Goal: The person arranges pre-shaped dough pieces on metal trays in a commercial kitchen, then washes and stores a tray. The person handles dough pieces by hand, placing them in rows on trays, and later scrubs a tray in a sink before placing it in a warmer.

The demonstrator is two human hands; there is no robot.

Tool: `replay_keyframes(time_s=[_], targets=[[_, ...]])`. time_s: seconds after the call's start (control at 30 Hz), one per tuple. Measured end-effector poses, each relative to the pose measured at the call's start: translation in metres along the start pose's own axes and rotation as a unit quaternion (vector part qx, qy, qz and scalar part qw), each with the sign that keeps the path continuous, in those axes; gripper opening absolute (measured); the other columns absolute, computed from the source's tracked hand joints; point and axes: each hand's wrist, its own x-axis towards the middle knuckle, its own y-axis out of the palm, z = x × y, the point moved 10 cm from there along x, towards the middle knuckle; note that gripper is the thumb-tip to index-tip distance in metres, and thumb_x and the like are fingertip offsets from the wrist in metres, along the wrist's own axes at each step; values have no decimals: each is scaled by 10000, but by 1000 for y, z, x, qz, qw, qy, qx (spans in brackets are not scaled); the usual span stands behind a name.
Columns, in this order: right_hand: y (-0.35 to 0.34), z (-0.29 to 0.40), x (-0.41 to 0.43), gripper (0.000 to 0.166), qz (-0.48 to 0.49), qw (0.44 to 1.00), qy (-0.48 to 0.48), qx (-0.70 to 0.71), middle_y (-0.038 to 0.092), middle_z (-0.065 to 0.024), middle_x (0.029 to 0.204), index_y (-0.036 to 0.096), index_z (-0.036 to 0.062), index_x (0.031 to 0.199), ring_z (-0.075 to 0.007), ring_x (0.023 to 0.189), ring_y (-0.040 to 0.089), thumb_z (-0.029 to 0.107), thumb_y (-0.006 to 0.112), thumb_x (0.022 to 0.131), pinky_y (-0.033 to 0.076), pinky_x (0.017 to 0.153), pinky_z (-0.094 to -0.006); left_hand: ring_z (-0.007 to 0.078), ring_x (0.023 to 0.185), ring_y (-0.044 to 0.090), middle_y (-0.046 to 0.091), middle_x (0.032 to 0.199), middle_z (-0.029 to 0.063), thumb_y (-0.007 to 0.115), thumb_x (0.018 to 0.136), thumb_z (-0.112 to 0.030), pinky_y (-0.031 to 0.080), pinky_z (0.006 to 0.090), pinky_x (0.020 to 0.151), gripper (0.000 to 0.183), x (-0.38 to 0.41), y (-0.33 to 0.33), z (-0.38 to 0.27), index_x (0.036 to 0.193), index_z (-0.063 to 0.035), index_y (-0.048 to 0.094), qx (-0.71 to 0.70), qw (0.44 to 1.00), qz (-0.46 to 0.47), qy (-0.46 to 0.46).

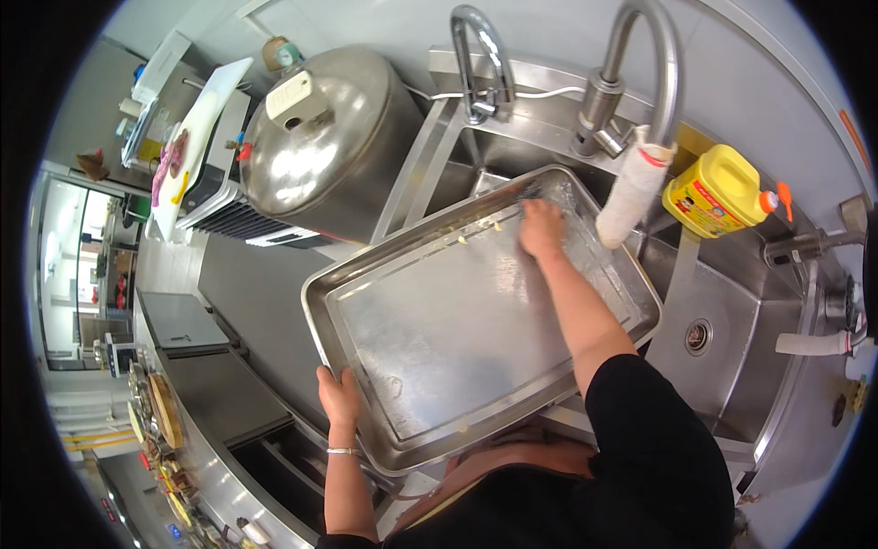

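Observation:
A large rectangular stainless steel tray (pixel 453 322) lies tilted over the sink basins, its inside wet, with a few small pale scraps along the far side. My left hand (pixel 339 396) grips the tray's left rim, thumb over the edge; a bangle is on that wrist. Near the tray's far right corner, my right hand (pixel 542 228) presses down on the inner surface with curled fingers. A dark, shiny bit, perhaps a metal scourer (pixel 528 192), shows at its fingertips. Just right of that hand hangs a cloth-wrapped faucet spout (pixel 634 189).
Behind the tray stand a chrome faucet (pixel 473 68) and a large steel tank (pixel 329 137). A yellow detergent jug (pixel 717 189) sits on the sink divider at right, beside a basin with a drain (pixel 698 337). A long steel counter (pixel 226 473) runs along the left.

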Motion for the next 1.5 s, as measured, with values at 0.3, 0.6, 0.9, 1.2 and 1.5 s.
replay_keyframes(time_s=[0.3, 0.6, 0.9, 1.2, 1.5], targets=[[34, 228, -90, 247, 112, 933, -303, 159, 644, -82, 1092, 700, 109, 1048, -298, 1082, 552, 151, 568, 843, 452, 932, -431, 498, 797, 572, 587, 832, 282, 629, 894, -165, 460, 510, 709, 285, -6, -1, -2, 928, 21, 416, 7, 1000, -8, -22], [4, 74, -26, 228, 41, 996, -53, 54, 691, -168, 968, 736, 70, 936, -366, 988, 619, 88, 561, 792, 473, 898, -464, 501, 798, 573, 589, 831, 286, 616, 910, -174, 460, 509, 701, 279, -15, -1, -1, 927, 16, 413, 14, 1000, -4, -22], [24, 195, -89, 263, 100, 944, -263, 174, 640, -68, 1128, 711, 120, 996, -270, 1127, 537, 162, 609, 758, 443, 927, -449, 518, 804, 584, 608, 843, 304, 627, 900, -212, 472, 511, 707, 302, -34, 6, 13, 935, 19, 436, 10, 998, -24, -58], [-23, -38, 4, 354, 16, 995, -81, -56, 652, -121, 1149, 659, 104, 1176, -329, 1066, 580, 185, 541, 853, 480, 904, -467, 419, 729, 556, 578, 803, 262, 623, 886, -134, 469, 453, 696, 242, -30, 1, 17, 904, 39, 454, -27, 999, -30, -10], [-117, -146, -163, 302, 186, 966, 79, -161, 650, -232, 1051, 656, 30, 1038, -389, 1028, 600, 226, 527, 848, 489, 909, -487, 348, 745, 560, 588, 832, 225, 630, 885, -126, 474, 426, 734, 241, -31, 13, 29, 912, 43, 460, -92, 995, -10, -22]])
